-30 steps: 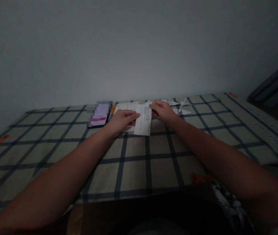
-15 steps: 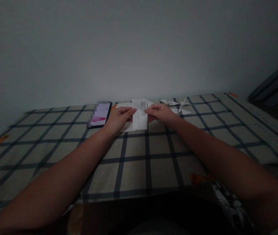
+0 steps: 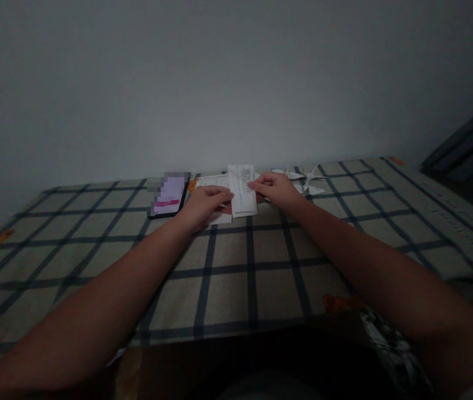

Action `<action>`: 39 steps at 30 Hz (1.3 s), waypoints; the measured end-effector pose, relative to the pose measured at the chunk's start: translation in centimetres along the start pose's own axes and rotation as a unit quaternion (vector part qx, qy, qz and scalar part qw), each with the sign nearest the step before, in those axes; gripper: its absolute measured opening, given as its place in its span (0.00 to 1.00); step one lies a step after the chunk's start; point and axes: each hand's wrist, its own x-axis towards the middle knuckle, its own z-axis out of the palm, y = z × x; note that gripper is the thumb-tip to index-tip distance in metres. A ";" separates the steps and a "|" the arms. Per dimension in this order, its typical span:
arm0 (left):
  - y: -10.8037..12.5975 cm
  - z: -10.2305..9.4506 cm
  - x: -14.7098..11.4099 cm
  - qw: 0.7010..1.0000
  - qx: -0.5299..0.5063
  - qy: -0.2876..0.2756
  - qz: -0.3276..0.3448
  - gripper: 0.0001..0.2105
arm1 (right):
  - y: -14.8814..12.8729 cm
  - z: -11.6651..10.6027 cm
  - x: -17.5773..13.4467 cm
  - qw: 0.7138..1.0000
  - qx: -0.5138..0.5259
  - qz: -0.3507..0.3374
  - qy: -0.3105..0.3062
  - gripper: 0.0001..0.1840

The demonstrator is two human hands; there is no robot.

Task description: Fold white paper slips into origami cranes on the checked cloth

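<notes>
1. Both hands share the grip: our left hand (image 3: 208, 203) pinches the left edge of the folded printed paper (image 3: 241, 191) between thumb and fingers, and our right hand (image 3: 277, 189) pinches its right edge slightly higher. Each pinch is narrow, with the paper filling it.
2. We have the paper near the far edge of the cloth-covered table (image 3: 230, 294), about midway between the far corners. Whether its lower end touches the table, we cannot tell.
3. A layered edge shows at that lower end. We judge the step to be squaring a fold, so we should match the edges before pressing any crease.
4. Thin paper may buckle if our hands push inward; a slight outward pull would hold it flat.
5. White papers (image 3: 215, 181) lie beside and behind our left hand. They could slide or snag, so pressing nearer the table's front edge might give firmer backing.
6. Wide sweeps are best avoided: folded paper cranes (image 3: 315, 190) sit just past our right hand, toward the far right corner, and a smartphone (image 3: 174, 191) lies left of our left hand.
</notes>
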 end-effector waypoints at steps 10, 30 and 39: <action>0.2 0.2 0.0 0.997 0.039 0.058 0.021 0.09 | 1.0 0.1 0.5 0.992 0.105 0.050 -0.054 0.07; 0.2 0.1 -0.2 0.997 0.073 -0.005 0.008 0.11 | 0.1 0.3 0.1 0.999 0.010 0.049 -0.014 0.09; 0.6 0.1 -0.2 0.994 0.095 0.030 0.039 0.13 | 1.1 0.2 0.5 0.995 0.050 0.065 -0.056 0.08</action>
